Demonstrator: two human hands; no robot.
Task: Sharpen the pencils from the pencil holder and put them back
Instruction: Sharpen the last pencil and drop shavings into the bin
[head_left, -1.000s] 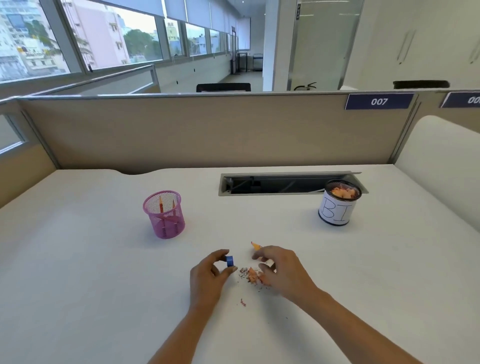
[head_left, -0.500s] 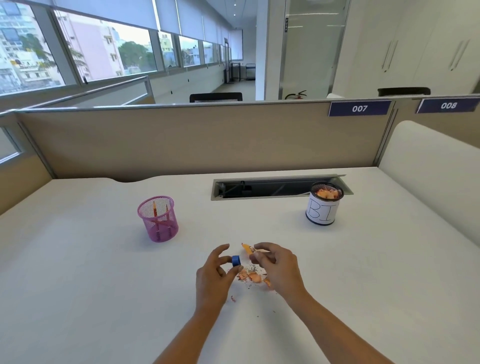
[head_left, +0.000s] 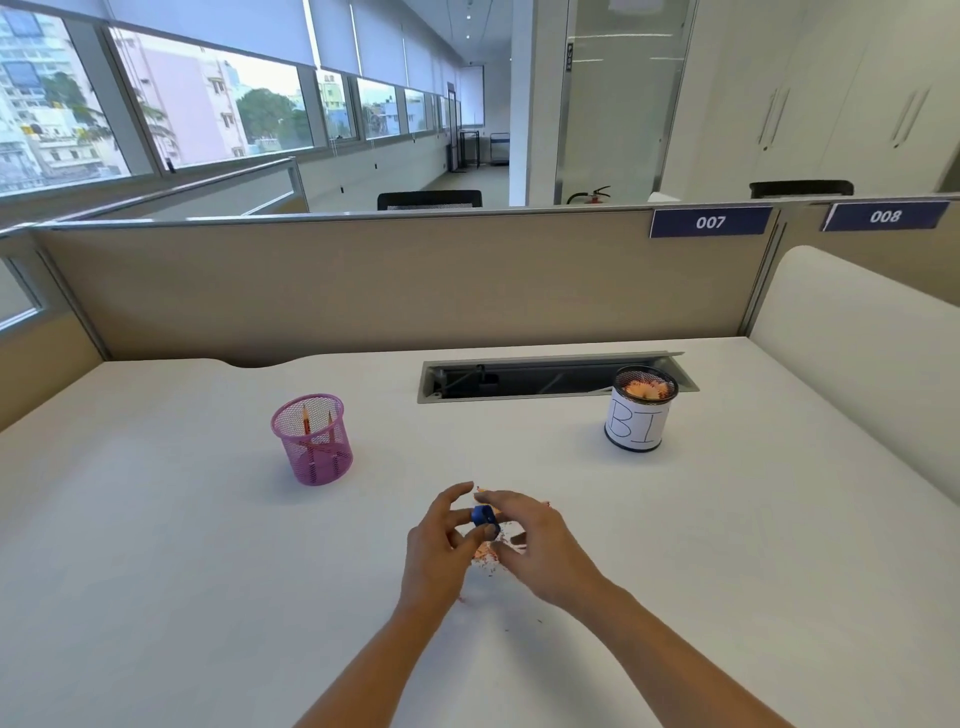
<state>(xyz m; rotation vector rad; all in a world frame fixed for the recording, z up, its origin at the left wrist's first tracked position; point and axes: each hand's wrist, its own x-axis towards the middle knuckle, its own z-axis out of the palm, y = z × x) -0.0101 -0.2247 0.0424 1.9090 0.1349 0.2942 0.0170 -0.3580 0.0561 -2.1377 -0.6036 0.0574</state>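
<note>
1. Blue sharpener (head_left: 485, 517) pinched in the left hand (head_left: 441, 545) fingers above the white desk (head_left: 156, 571)
2. Right hand (head_left: 540, 545) closes on an orange pencil (head_left: 491, 512), mostly hidden, at the sharpener
3. Shavings (head_left: 485, 556) lie beneath
4. Pink mesh pencil holder (head_left: 314, 441), holding two pencils, stands well left; labelled bin (head_left: 636, 415) back right

Daylight is coming through the windows (head_left: 208, 104) on the left, a beige partition (head_left: 363, 280) is standing behind the white desk (head_left: 156, 571), white cabinets (head_left: 831, 93) lining the right wall

Two hands, left hand (head_left: 439, 545) pinching blue sharpener (head_left: 485, 517), right hand (head_left: 537, 545) on pencil (head_left: 488, 493), above shavings (head_left: 485, 557) on white desk (head_left: 208, 571)
</note>
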